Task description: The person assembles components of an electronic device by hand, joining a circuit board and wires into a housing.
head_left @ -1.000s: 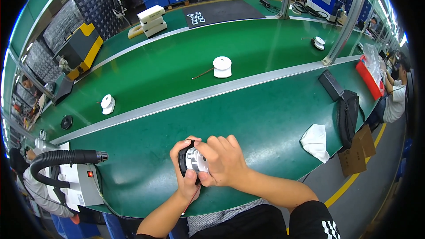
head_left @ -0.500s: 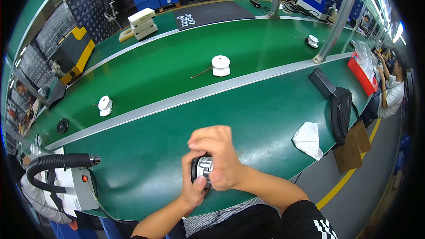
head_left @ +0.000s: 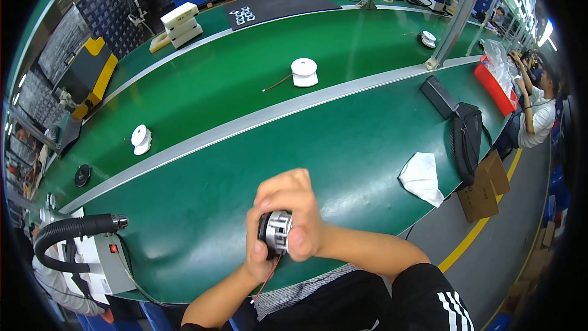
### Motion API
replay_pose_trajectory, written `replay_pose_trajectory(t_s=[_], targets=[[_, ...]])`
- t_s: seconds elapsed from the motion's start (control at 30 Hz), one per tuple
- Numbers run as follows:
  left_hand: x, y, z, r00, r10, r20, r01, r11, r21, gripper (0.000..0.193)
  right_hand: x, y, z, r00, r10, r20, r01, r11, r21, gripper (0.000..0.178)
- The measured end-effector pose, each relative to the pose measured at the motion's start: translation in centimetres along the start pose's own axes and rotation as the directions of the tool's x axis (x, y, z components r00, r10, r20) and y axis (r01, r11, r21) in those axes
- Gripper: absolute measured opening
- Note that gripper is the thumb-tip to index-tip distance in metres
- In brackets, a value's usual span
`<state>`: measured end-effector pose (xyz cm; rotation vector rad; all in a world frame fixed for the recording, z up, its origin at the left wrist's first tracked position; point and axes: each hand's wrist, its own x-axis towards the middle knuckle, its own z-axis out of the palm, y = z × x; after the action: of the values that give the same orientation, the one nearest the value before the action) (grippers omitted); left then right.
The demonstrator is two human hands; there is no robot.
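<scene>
Above the near edge of the green bench, both my hands are closed round a round black-and-silver part (head_left: 280,230). It looks like a small motor, with a dark rim and a slotted metal side, and a thin red wire (head_left: 267,279) hangs below it. My left hand (head_left: 254,242) grips the dark rim side, thumb toward me. From the right, my right hand (head_left: 301,211) wraps over the top, its thumb by the slotted side. My fingers and palms hide much of the part.
A green conveyor belt (head_left: 226,79) beyond a metal rail carries several white spool-shaped parts, one a white spool (head_left: 304,72) with a wire. A white cloth (head_left: 421,179) and black pouch (head_left: 467,147) lie right. A black flexible hose (head_left: 73,227) stands left. A co-worker (head_left: 539,113) sits far right.
The view has tilted, so the bench and belt sit slightly higher. Between my hands the part has turned a little, showing more of its slotted side and its red wire. Both hands still grip it.
</scene>
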<state>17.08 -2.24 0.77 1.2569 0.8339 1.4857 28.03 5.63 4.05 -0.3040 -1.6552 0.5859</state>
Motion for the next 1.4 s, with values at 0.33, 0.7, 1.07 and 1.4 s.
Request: replay_pose_trajectory(t_s=[0.33,0.7,1.07,1.4], targets=[[2.8,0.8,-3.3,0.952,0.065,-0.299,-0.122,0.977,-0.177,0.062,2.3,0.2,-0.8,0.813,0.274,0.513,-0.167,0.955,-0.246,0.073],[4.6,-0.8,-7.4,0.765,-0.048,-0.642,-0.147,0.958,-0.246,0.056,11.9,11.5,0.5,0.779,0.468,0.418,-0.125,0.768,-0.628,0.068],[4.0,0.2,-7.5,0.741,-0.038,-0.67,-0.176,0.952,-0.249,0.036,19.3,22.5,-6.8,0.542,0.832,-0.117,-0.154,-0.038,-0.987,0.075],[4.3,-0.6,-7.2,0.784,-0.022,-0.621,-0.199,0.938,-0.284,0.027,17.3,22.2,-14.5,0.517,0.836,-0.185,-0.076,-0.171,-0.982,0.074]])
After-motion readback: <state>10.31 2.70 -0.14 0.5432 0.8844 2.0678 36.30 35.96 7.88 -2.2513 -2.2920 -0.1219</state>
